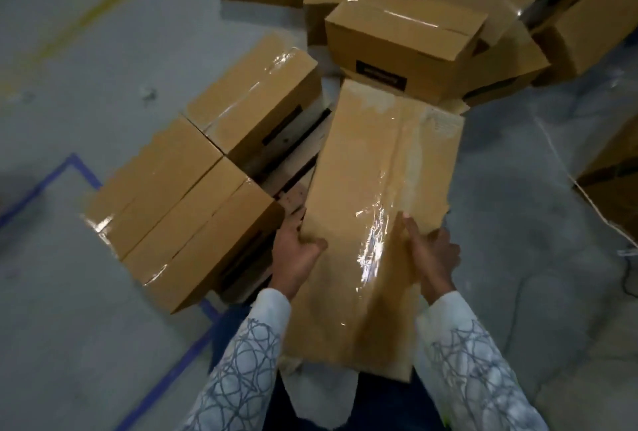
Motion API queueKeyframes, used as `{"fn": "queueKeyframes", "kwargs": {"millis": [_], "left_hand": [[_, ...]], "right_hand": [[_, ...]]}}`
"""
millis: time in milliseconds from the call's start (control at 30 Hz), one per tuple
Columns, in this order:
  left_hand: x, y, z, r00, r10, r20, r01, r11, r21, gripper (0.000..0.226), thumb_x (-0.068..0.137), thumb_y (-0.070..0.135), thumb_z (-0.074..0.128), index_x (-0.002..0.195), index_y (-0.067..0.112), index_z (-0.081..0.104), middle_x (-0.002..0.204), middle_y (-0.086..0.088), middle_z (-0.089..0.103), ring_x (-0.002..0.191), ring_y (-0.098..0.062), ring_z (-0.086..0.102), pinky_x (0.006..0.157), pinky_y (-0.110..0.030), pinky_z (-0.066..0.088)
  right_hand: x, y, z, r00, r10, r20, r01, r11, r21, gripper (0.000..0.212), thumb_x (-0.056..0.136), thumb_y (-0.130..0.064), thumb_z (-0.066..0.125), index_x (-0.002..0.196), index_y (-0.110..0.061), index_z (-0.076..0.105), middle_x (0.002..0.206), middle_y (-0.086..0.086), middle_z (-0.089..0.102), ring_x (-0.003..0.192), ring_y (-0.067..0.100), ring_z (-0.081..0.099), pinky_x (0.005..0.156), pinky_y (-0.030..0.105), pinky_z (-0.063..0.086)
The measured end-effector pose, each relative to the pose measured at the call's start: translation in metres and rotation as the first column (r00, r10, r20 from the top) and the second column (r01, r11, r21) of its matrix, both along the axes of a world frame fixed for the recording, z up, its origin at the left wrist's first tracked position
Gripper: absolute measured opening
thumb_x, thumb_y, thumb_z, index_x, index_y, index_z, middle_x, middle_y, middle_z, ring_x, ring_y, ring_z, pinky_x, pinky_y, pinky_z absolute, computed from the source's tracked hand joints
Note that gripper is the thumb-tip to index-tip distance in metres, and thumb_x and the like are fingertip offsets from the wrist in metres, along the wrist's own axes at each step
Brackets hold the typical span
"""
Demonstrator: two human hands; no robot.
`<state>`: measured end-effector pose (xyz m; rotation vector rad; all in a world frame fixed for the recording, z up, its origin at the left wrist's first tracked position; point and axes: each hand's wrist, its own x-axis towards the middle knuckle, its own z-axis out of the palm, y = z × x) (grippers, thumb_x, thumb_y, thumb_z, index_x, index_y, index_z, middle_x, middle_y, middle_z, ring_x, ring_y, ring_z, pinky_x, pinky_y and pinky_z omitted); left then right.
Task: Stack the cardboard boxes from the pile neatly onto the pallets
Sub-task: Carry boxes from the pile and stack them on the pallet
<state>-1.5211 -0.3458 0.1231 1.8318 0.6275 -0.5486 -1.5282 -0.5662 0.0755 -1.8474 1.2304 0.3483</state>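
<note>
Early on, I'd judge: big loose pile (pixel 407 40) far right left to move, only a few stacked boxes (pixel 193 195) in one layer on the pallet (pixel 293 161) at left. Held box (pixel 373 195) sits near-middle above the pallet's bare part, left hand (pixel 297 251) and right hand (pixel 431 258) each gripping a long edge. Black labels (pixel 379 75) too blurred to read.

A long taped cardboard box (pixel 376 189) tilts above the wooden pallet's (pixel 293 158) right half. Its left half carries closed boxes (pixel 193 209) lying flat; the pile (pixel 404 44) lies jumbled beyond it.
</note>
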Motion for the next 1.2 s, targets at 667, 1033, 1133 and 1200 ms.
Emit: {"fn": "queueKeyframes", "kwargs": {"millis": [667, 1033, 1133, 1200], "left_hand": [[0.261, 0.053, -0.326, 0.992, -0.055, -0.110, 0.049, 0.997, -0.063, 0.063, 0.091, 0.005, 0.067, 0.145, 0.031, 0.051, 0.118, 0.018, 0.056, 0.111, -0.012, 0.052, 0.092, -0.032, 0.043], [0.349, 0.110, -0.370, 0.978, -0.152, -0.146, 0.139, 0.986, -0.092, 0.061, 0.097, 0.006, 0.062, 0.152, 0.029, 0.046, 0.129, 0.007, 0.058, 0.124, -0.020, 0.055, 0.093, -0.037, 0.050], [0.347, 0.110, -0.375, 0.980, -0.128, -0.153, 0.111, 0.987, -0.116, 0.063, 0.096, 0.005, 0.060, 0.151, 0.031, 0.046, 0.124, 0.012, 0.055, 0.105, -0.008, 0.055, 0.089, -0.034, 0.045], [0.342, 0.110, -0.375, 0.984, -0.105, -0.147, 0.084, 0.986, -0.141, 0.064, 0.095, 0.005, 0.061, 0.150, 0.033, 0.047, 0.125, 0.014, 0.057, 0.102, -0.002, 0.055, 0.089, -0.035, 0.045]], "right_hand": [[0.259, 0.040, -0.302, 0.944, -0.266, 0.197, 0.211, 0.942, 0.261, 0.035, 0.089, -0.038, 0.079, 0.114, -0.032, 0.054, 0.107, -0.017, 0.063, 0.093, 0.000, 0.060, 0.078, 0.026, 0.050], [0.326, 0.098, -0.337, 0.940, -0.280, 0.196, 0.241, 0.949, 0.203, 0.101, 0.057, -0.059, 0.087, 0.145, -0.032, 0.044, 0.135, -0.004, 0.059, 0.118, 0.025, 0.059, 0.102, 0.054, 0.052], [0.326, 0.101, -0.341, 0.944, -0.256, 0.206, 0.218, 0.957, 0.192, 0.114, 0.045, -0.066, 0.085, 0.145, -0.036, 0.041, 0.137, -0.005, 0.056, 0.121, 0.026, 0.056, 0.102, 0.057, 0.050], [0.322, 0.099, -0.338, 0.940, -0.270, 0.207, 0.218, 0.945, 0.243, 0.109, 0.050, -0.061, 0.088, 0.146, -0.037, 0.042, 0.136, -0.006, 0.058, 0.121, 0.024, 0.058, 0.099, 0.053, 0.052]]}}
